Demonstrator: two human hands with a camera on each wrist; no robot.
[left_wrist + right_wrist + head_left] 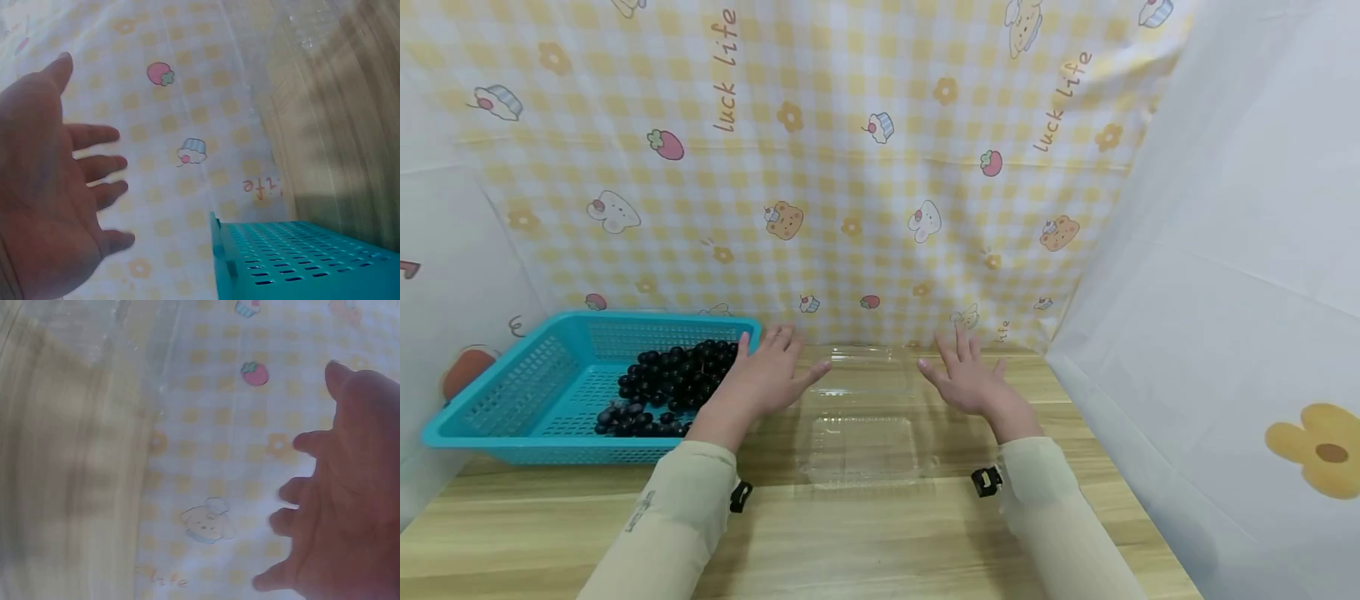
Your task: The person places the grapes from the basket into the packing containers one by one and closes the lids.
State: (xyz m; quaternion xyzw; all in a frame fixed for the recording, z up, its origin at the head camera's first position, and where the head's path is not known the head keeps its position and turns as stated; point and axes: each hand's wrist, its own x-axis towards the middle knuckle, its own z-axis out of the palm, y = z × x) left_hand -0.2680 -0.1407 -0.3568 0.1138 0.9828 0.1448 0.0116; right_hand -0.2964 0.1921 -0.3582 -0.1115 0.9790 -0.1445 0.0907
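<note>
A clear plastic clamshell box (863,450) lies on the table with its lid (867,371) folded back toward the curtain. My left hand (765,375), fingers spread and holding nothing, hovers left of the lid, overlapping the basket's right edge in the head view. On the other side of the lid my right hand (967,379) is also spread, with nothing in it. Dark grapes (681,375) lie heaped in the right part of a blue plastic basket (497,417). In the left wrist view the palm (47,181) faces inward above the basket wall (300,262).
The wooden table (850,542) runs back to a yellow checked curtain (850,183) with printed cartoons. White sheets (1225,292) hang along the right and left sides. Black wrist mounts (987,481) sit at both cuffs.
</note>
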